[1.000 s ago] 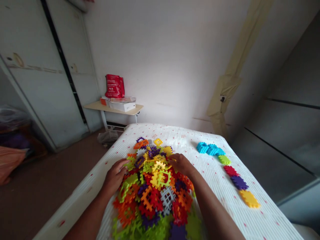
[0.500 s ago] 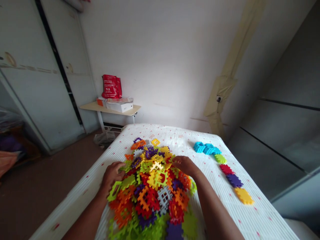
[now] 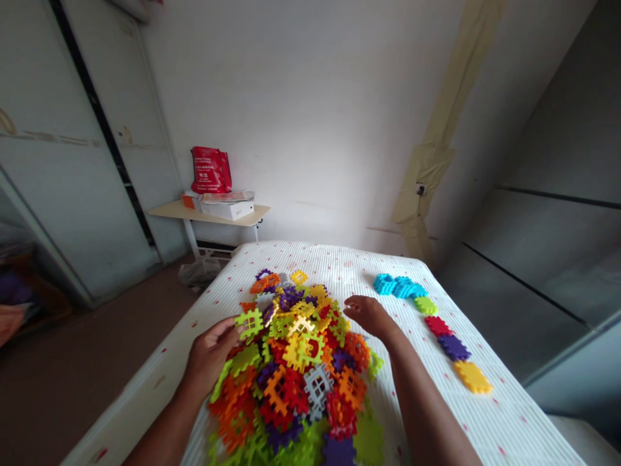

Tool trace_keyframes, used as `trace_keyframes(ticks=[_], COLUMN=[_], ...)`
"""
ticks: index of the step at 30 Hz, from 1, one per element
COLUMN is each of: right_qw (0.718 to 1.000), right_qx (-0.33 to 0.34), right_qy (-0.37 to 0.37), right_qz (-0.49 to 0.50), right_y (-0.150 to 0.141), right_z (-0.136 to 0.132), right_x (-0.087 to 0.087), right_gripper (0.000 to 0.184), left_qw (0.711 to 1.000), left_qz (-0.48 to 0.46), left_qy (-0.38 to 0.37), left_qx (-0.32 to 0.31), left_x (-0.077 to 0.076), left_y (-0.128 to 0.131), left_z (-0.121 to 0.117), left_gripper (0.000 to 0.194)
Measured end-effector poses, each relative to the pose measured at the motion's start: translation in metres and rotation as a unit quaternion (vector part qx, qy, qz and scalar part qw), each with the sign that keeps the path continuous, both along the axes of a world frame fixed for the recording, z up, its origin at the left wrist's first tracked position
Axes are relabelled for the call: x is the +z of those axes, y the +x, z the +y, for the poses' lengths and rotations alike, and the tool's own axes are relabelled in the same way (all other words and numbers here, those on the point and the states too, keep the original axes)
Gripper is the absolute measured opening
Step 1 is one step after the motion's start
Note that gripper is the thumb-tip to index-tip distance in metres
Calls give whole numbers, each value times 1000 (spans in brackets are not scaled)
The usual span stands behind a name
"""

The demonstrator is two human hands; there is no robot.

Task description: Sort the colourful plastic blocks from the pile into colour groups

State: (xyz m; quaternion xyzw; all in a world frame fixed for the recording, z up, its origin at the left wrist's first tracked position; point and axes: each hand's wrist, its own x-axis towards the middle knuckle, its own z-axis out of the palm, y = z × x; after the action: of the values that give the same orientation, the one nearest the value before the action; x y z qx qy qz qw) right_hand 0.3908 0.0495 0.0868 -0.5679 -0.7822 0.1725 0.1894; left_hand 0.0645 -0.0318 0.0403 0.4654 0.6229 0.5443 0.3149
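Observation:
A heap of plastic interlocking tiles in green, orange, red, yellow, purple and grey spreads over the white dotted cover. At its left edge my left hand pinches a light green lattice tile, raised on the near side of the pile. My right hand hovers just off the heap's right side, fingers loosely bent with a gap between thumb and forefinger and nothing seen in them. Some tiles at the bottom are cut off by the frame.
On the right lie stacked blue tiles, then a row of green, red, purple and yellow tiles. Behind, a small table carries boxes and a red bag. Wardrobe doors stand left.
My left hand has taken hold of a light green lattice tile and lifted it slightly. My right hand has drawn away from the pile a little. The view has shifted slightly.

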Motion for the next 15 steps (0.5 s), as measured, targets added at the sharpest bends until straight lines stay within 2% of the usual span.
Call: trace_keyframes(ticks=[6, 11, 15], right_qw=[997, 977, 973], right_qx=[27, 128, 149], right_qy=[54, 113, 167], right_qz=[48, 129, 61], right_y=[-18, -61, -102], right_z=[-10, -42, -75], right_x=[11, 21, 21], right_gripper=[23, 27, 47], left_qw=[998, 996, 997], left_qz=[-54, -66, -63], left_qy=[6, -5, -5], left_qx=[-34, -52, -41], left_x=[11, 19, 19], left_y=[27, 38, 41], left_z=[-10, -18, -21], left_gripper=[53, 47, 45])
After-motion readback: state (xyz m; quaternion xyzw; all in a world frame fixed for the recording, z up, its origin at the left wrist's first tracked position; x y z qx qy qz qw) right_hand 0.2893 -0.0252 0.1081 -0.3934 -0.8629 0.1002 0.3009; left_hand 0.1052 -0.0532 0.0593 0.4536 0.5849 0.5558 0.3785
